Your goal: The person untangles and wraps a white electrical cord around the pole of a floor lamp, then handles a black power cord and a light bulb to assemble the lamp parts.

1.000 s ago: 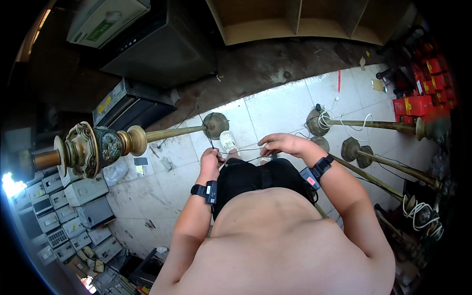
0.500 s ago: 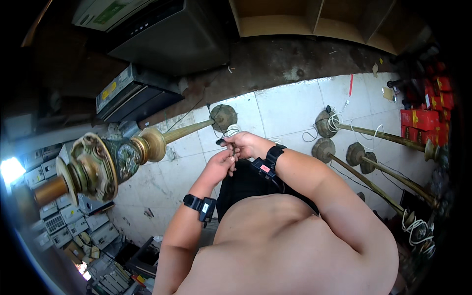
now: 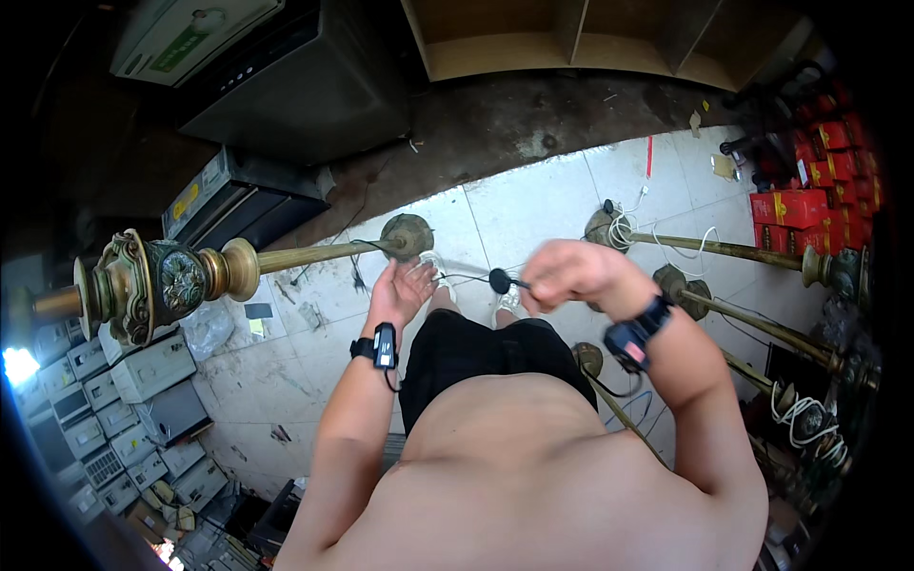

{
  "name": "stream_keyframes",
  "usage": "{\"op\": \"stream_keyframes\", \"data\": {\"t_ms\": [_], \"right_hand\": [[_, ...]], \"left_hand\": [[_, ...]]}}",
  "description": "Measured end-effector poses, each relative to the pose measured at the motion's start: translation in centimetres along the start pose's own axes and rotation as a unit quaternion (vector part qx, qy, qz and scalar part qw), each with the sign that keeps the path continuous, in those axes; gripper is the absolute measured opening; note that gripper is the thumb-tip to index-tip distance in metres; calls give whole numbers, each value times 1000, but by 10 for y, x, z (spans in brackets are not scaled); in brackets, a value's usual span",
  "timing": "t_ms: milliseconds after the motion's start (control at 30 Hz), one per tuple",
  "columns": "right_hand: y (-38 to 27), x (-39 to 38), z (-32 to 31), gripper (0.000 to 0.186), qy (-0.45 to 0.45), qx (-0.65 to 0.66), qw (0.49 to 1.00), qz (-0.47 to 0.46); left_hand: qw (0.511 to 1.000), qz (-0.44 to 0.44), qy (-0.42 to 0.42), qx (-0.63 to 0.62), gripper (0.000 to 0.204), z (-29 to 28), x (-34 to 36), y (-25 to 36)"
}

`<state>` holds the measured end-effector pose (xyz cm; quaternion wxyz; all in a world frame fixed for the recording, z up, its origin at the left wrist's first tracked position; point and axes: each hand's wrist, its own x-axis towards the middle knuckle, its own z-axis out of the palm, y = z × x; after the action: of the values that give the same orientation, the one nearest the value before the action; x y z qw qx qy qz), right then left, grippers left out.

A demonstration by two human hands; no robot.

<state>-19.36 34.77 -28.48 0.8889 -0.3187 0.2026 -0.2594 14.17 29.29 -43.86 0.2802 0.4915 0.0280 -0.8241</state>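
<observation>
My right hand (image 3: pixel 576 273) is closed on a thin black cord (image 3: pixel 466 277), just beside a round black disc-shaped piece (image 3: pixel 500 281) on it. The cord stretches left toward my left hand (image 3: pixel 407 288), which is open with palm up and fingers spread; its far end is hard to make out there. Left of my hands stands an ornate bronze-and-gold floor lamp stand (image 3: pixel 181 285), its slim pole running to a round base (image 3: pixel 407 236) on the floor, just beyond my left hand.
More lamp poles (image 3: pixel 724 247) with round bases and coiled white cords (image 3: pixel 621 228) are at the right. Red boxes (image 3: pixel 790 207) are stacked at the far right. Dark cabinets (image 3: pixel 314 95) and a wooden shelf (image 3: pixel 533 52) line the far side. Pale box-shaped units (image 3: pixel 157 366) crowd the left.
My hands were together on the cord and have drawn apart. The right moved right with the cord and disc, stretching it; the left opened and moved left. The view shifted slightly.
</observation>
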Motion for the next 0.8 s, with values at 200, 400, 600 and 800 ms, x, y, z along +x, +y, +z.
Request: {"op": "stream_keyframes", "data": {"t_ms": [200, 400, 600, 800], "right_hand": [[-18, -99, 43, 32, 137, -211, 967, 35], [37, -185, 55, 37, 240, -25, 970, -18], [64, -239, 38, 37, 383, 38, 910, -156], [64, -212, 10, 30, 500, -36, 865, -32]], "left_hand": [[967, 100, -49, -228, 42, 15, 31, 7], [951, 50, 143, -268, 29, 0, 38, 21], [985, 25, -19, 171, 15, 73, -16, -54], [796, 201, -155, 549, 19, 145, -66, -60]]}}
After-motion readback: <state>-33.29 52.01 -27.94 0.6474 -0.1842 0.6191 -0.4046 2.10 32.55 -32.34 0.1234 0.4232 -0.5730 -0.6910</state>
